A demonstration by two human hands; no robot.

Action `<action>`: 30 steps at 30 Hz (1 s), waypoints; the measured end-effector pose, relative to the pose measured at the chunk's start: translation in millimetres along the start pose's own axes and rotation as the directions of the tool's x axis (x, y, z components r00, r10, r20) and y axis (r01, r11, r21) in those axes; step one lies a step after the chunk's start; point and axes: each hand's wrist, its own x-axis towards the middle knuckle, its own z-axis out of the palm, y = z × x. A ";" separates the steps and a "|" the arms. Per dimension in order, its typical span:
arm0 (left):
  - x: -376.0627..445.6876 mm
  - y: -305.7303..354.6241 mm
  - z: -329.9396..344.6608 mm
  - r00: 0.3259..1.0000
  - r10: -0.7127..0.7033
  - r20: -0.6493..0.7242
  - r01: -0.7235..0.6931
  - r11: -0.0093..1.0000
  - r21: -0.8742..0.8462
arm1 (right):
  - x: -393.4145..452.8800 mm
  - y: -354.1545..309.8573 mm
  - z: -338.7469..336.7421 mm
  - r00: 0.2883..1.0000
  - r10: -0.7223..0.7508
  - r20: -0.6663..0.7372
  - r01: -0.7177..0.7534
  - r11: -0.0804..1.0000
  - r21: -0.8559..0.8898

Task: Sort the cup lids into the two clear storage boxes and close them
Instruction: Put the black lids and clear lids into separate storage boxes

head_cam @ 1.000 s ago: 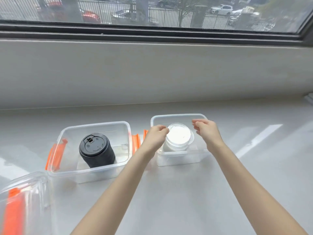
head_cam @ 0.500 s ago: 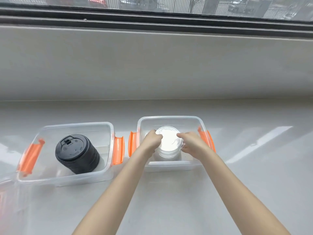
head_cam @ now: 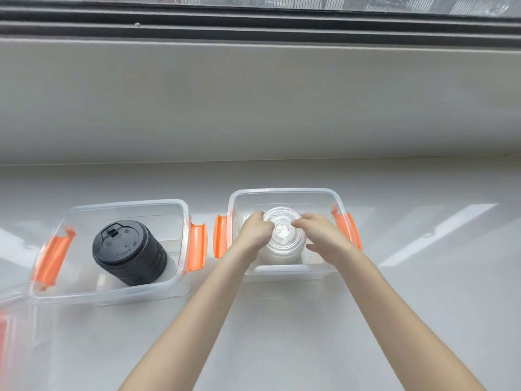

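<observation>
Head cam is looking down at a pale grey windowsill ledge with two clear storage boxes sitting side by side, both with no lid on. Person is reaching both bare arms into the right-hand box. That one's holding a stack of clear cup lids, standing upright roughly in the middle of the box. The left hand is curling its fingers against the left edge of the top lid, and the right hand is doing the same on the right edge, so both hands are pinching onto the stack from opposite sides, fingertips nearly meeting over the top. Can't really tell how hard they're gripping, but they're definitely touching it.

The left-hand box is sitting just beside the other one, their orange latches almost touching in the gap between them. Inside it a stack of black cup lids is leaning a bit, tilted toward the near right corner, top lid facing up with its sip tab toward the back.

Down at the far left edge another clear plastic piece with orange on it is poking into view, too cut off to say what it is. Window frame is running along the top.
</observation>
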 end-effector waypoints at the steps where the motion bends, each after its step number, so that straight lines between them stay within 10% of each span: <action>1: 0.5 0.9 1.2 1.000 0.014 -0.010 -0.014 1.000 0.026 | 0.3 0.0 -0.9 1.000 0.018 -0.002 -0.018 1.000 -0.003; 16: 5.9 3.2 4.4 0.999 0.024 -0.045 -0.011 0.964 0.267 | 11.3 0.4 -6.1 0.998 0.051 0.041 -0.036 0.952 -0.305; 30: 4.5 2.6 0.6 0.978 -0.206 0.019 0.207 0.978 -0.026 | 22.2 1.6 -0.5 0.984 0.128 0.123 -0.103 0.975 -0.195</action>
